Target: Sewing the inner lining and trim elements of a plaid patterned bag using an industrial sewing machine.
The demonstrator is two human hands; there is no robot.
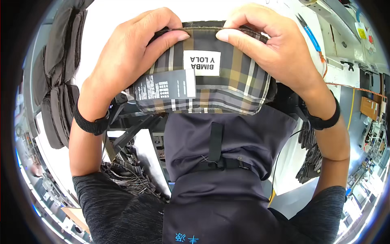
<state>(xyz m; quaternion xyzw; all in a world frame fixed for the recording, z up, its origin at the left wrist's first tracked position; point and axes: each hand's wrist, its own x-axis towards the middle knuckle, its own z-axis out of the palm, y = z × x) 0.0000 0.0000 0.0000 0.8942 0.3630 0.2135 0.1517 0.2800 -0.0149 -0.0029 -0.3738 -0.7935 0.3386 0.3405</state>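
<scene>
A white worktop [109, 12] spreads in front of you, and your one dark apron [219, 191] fills the lower middle. Dark padded fabric pieces [61, 61] lie in overlapping piles at your left; they overlap too much to count surely. Two further bundles of fabric sit lower, one on the left [126, 175] and one on the right [310, 162].

One plaid fabric piece [233, 79] is held up between your arms, at top centre, its long axis running left to right. It hangs from your grip toward your body, its upper edge farthest from you. Neither hand is clearly nearer: they hold that edge on either side of its middle, apart from each other.

You have two hands in view. Your left hand [140, 46] pinches the edge between thumb and fingers; your right hand [270, 36] pinches it likewise.

Each wrist wears one black band [91, 124]. One blue-handled pointed tool [310, 37] lies beyond your right hand. Two labels show on the plaid: a dark grey one [164, 85] and a smaller white one [202, 63].
</scene>
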